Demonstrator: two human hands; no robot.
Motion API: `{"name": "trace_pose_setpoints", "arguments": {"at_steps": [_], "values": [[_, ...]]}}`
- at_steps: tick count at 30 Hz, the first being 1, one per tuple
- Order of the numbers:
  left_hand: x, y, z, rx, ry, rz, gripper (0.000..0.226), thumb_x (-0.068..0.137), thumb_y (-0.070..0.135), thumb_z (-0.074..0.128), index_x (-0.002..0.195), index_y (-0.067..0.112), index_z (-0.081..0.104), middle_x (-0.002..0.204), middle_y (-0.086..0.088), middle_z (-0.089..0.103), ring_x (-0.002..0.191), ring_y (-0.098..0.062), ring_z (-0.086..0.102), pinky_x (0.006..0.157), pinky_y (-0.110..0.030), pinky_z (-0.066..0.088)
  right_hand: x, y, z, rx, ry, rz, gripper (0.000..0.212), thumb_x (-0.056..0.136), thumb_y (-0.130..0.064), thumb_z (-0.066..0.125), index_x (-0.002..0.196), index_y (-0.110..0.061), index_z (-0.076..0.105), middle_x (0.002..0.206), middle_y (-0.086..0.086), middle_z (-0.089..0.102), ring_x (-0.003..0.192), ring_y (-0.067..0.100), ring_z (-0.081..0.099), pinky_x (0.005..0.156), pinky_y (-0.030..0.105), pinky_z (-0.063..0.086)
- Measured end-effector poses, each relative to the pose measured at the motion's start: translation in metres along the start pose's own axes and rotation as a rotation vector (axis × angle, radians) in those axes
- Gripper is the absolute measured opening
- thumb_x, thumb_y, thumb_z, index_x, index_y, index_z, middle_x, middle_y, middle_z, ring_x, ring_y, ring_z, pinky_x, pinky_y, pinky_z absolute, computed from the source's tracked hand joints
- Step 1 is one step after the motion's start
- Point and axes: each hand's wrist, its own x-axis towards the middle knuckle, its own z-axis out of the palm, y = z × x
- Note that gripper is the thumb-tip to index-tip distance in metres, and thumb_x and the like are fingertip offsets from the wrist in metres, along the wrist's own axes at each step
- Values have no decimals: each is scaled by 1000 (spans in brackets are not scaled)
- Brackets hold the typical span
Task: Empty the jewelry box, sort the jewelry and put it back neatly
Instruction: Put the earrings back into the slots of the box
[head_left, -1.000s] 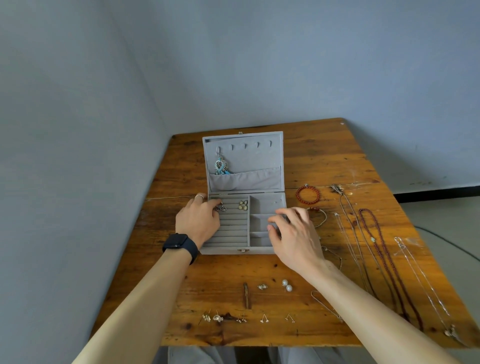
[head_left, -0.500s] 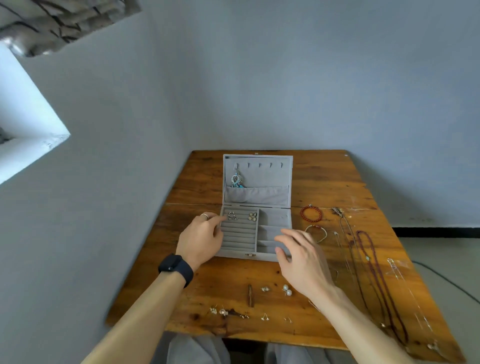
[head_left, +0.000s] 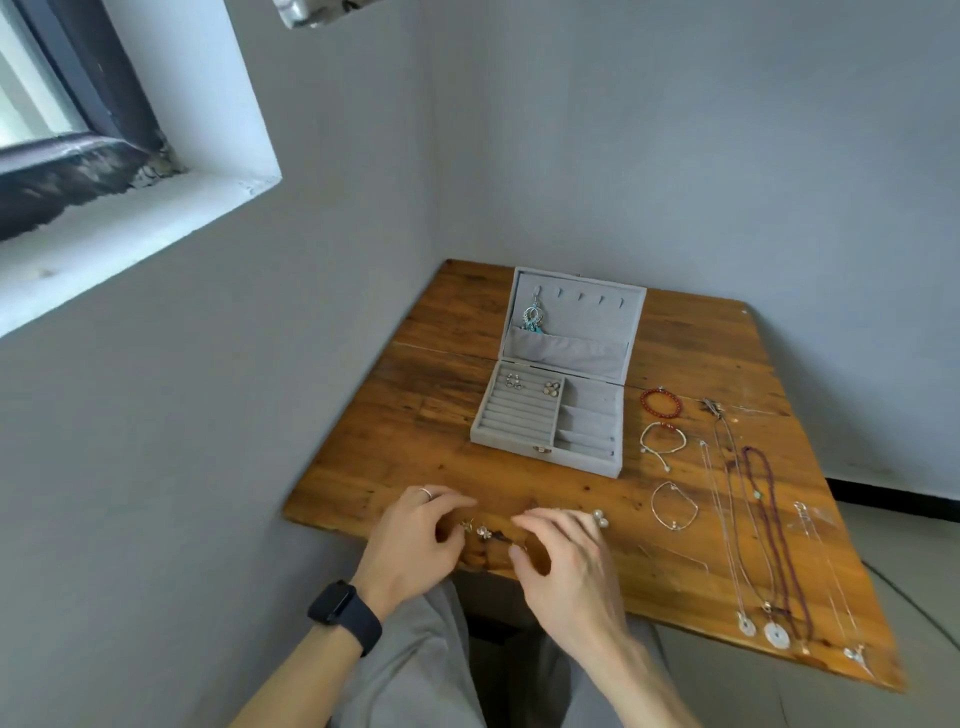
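Head view: a wooden table (head_left: 415, 410) stands in a grey corner. An open grey jewelry box (head_left: 592, 401) sits near its far edge, the lid upright.

A turquoise pendant (head_left: 533, 318) hangs from a hook inside the lid, at its left end. In the box's left compartment, two sets of small earrings (head_left: 513, 382) lie on the rearmost ring roll. The compartments on the box's right look bare.

Just right of the box lie a red bracelet (head_left: 643, 401) and, in front of it, a white bracelet (head_left: 647, 436). A thin bangle (head_left: 674, 527) lies nearer the viewer. Further right of the box, several long chains and a dark beaded necklace (head_left: 753, 452) are laid out in lines running towards the viewer.

Well in front of the box, at the table's near edge, both hands hover close together. The left hand (head_left: 415, 540) wears a ring (head_left: 426, 493) and a black watch (head_left: 345, 616). Its fingers are loosely bent and hold nothing. The right hand (head_left: 566, 561) is also loosely bent, thumb and forefinger apart, gripping nothing. It is too blurred to tell whether either hand touches a piece.

Tiny studs (head_left: 483, 531) lie between the hands. A pair of pearl earrings (head_left: 600, 517) shows just past the right fingers. Grey trousers (head_left: 410, 665) fill the space below the table edge.
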Motion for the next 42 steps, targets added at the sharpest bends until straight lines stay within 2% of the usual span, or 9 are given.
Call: {"name": "trace_pose_setpoints", "arguments": {"at_steps": [4,11,14,17,20,24,29,36,42], "values": [[-7,1,1,-3,5,16,36,89,30,63,123,39,65,126,17,56,120,-2,46,102,-27,41,1,-11,13,-108,-9,6,29,83,-40,75,109,-29,74,113,-14,68,113,15,54,85,33,50],[-8,-3,4,29,40,16,24,93,36,65,116,33,72,123,12,60,118,-5,48,99,-27,43,14,-20,26,-187,-37,14,28,86,-49,68,109,-34,73,112,-17,68,113,14,51,84,35,48],[-7,-5,5,6,42,8,21,93,36,66,112,33,74,118,14,61,114,-4,49,97,-26,43,17,-23,27,-183,-40,-4,18,86,-45,70,101,-35,73,106,-17,69,109,13,52,82,33,46],[-4,-6,5,-70,46,-48,19,95,37,63,112,36,71,110,20,63,107,3,49,94,-21,44,19,-21,24,-66,-43,-11,12,89,-35,70,101,-32,69,97,-16,68,102,10,55,77,25,43],[3,-4,0,-211,56,-133,16,96,36,62,111,39,69,107,23,66,104,6,55,90,-15,43,26,-17,13,156,-70,52,12,95,-32,64,106,-35,62,97,-20,61,98,0,54,75,11,40],[15,3,-8,-445,115,-202,15,95,30,66,104,39,72,103,29,67,103,16,56,84,1,38,43,-7,-8,318,-27,119,11,93,-31,66,103,-36,67,97,-23,67,98,-6,60,78,9,45],[34,9,-15,-609,129,-246,15,94,28,67,104,38,75,100,33,68,101,14,58,81,2,38,70,12,-32,460,4,244,13,91,-28,71,100,-36,73,94,-22,72,93,-12,62,69,0,44],[69,9,-21,-660,94,-251,19,95,30,66,110,40,74,109,26,69,106,12,57,86,-4,40,120,34,-45,357,-48,276,18,93,-25,68,107,-35,74,94,-28,70,89,-16,61,72,1,42],[91,-1,-20,-687,128,-294,13,86,34,75,99,39,75,96,24,72,97,8,63,84,-12,43,166,49,-39,180,-71,240,13,91,-28,71,104,-29,75,90,-24,69,83,-18,57,68,-3,39]]}}
